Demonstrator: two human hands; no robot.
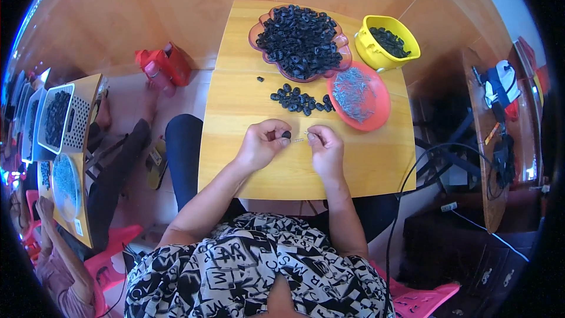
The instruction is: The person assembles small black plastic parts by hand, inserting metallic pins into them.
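Over the worktop (259, 182), inside its near edge, a black piece (286, 135) is pinched by the curled left hand (266, 143); the right hand (326, 146) is angled toward it, whether gripping cannot be told.

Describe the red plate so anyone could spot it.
On the wooden table, find the scalloped tray heaped with black parts. By its lower right edge sits a round red plate; unlike tray and yellow bucket, it holds silvery metal pieces.
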